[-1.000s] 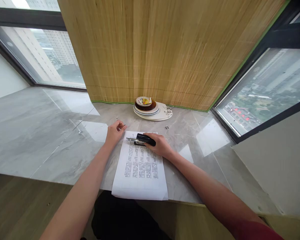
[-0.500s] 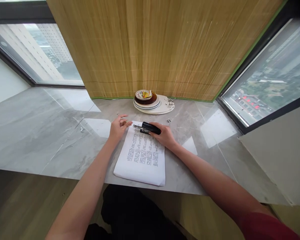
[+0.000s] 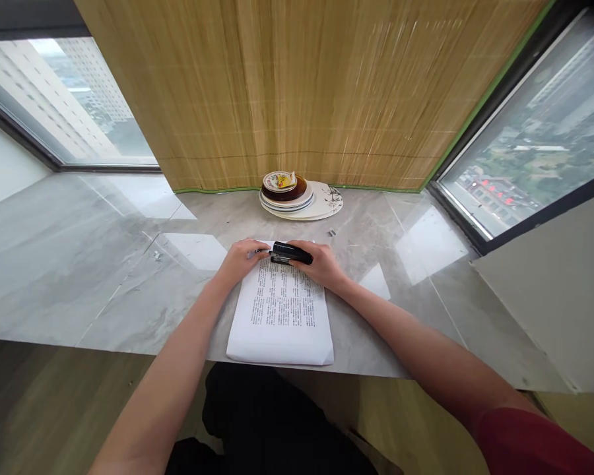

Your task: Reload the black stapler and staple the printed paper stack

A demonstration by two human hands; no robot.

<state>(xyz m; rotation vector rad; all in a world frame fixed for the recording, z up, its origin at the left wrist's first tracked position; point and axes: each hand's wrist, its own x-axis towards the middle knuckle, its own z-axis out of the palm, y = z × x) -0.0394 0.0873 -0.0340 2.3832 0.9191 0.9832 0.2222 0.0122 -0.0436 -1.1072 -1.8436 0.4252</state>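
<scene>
My right hand (image 3: 323, 264) is closed around the rear of a black stapler (image 3: 291, 252), which lies sideways above the printed paper sheets (image 3: 280, 336). My left hand (image 3: 242, 259) pinches at the stapler's left end, its thumb and fingers on a thin metal part (image 3: 260, 251) that sticks out there. The fingers partly hide this metal part. The sheets rest on the grey marble-look counter, their lower edge near the counter's front edge.
Behind the paper stands a stack of plates (image 3: 287, 206) with a small yellow packet (image 3: 286, 181) on top. Small metal bits, perhaps staples (image 3: 331, 233), lie right of centre, others (image 3: 157, 255) to the left. A bamboo blind (image 3: 297, 86) hangs at the back between two windows.
My left hand has moved right and its fingers have closed on the metal part at the stapler's end. Less of that part sticks out now. My right hand still holds the stapler.
</scene>
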